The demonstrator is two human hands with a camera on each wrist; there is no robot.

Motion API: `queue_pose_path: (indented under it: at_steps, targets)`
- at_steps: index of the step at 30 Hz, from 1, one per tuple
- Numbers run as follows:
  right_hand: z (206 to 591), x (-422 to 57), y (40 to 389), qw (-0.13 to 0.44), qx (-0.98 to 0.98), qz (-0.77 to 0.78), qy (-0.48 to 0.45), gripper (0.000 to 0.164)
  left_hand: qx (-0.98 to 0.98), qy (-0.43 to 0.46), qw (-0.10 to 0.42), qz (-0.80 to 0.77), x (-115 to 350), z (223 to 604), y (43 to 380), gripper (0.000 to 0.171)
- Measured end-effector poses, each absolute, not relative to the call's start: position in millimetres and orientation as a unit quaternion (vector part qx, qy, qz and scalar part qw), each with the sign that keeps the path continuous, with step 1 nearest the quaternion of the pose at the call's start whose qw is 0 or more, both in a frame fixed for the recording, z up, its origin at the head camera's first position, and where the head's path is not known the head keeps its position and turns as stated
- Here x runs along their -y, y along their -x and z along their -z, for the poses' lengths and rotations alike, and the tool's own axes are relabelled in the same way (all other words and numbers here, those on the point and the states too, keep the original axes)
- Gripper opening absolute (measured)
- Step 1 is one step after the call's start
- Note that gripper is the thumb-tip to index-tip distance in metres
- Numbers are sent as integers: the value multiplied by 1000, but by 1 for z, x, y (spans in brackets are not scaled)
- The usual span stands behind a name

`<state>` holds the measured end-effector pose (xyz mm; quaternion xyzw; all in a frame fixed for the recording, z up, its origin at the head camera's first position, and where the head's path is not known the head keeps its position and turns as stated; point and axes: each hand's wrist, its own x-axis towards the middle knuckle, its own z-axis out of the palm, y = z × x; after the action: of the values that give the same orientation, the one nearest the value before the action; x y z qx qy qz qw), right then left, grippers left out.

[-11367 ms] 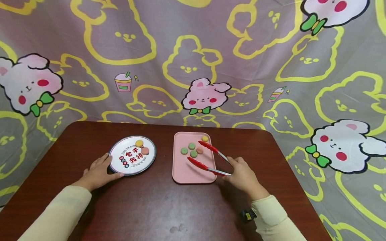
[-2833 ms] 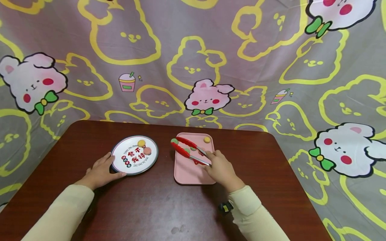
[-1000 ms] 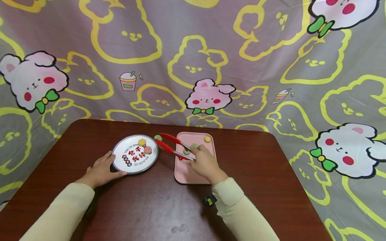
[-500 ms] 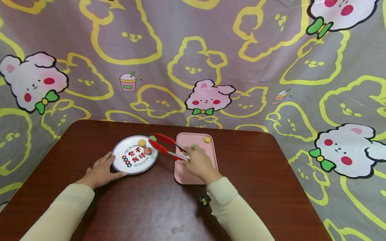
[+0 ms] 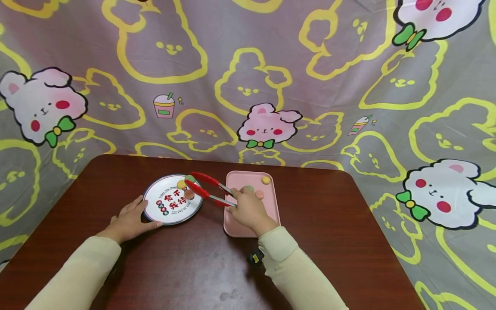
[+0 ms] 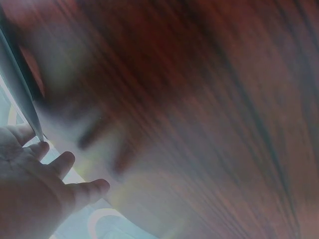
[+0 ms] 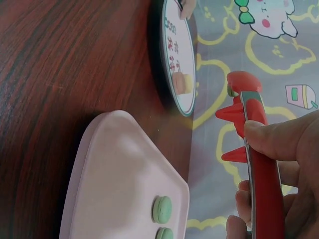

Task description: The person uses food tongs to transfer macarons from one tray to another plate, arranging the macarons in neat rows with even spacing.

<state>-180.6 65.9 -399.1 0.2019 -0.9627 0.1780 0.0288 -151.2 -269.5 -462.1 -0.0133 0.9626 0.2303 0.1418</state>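
My right hand (image 5: 249,210) grips red-and-silver tongs (image 5: 209,196), whose tips pinch a green macaron (image 5: 189,177) over the right far part of a white plate (image 5: 156,193) with red lettering. On that plate, a yellow macaron (image 5: 181,184) and a pink macaron (image 5: 189,194) sit close by the tips. My left hand (image 5: 129,219) rests against the plate's left rim, thumb stretched along the near edge. In the right wrist view, thumb and fingers wrap the tongs' handle (image 7: 266,189); the held macaron is mostly hidden there. The left wrist view shows the left fingers (image 6: 87,191) at the rim.
A pink tray (image 5: 240,228) lies right of the plate, partly under my right hand. It bears a yellow macaron (image 5: 265,180), a pink macaron (image 5: 259,194) and green macarons (image 7: 162,209). A patterned cloth (image 5: 217,94) hangs behind the brown table (image 5: 186,267).
Over the last seconds the tongs picked a green macaron off the tray and carried it left, from the tray to over the plate. My left hand stays at the plate's rim.
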Motion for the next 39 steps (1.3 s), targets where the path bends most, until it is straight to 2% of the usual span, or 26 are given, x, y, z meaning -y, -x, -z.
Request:
queue_pose_path:
  at_steps: [7,39]
  targets:
    - [398,-59,182,20,963,-176,-203,52,-964,13,143,-225,270,461,151,118]
    - [401,-29,186,-21,970,-150,-189,50,-965,16,139,-223,269,462,150,118]
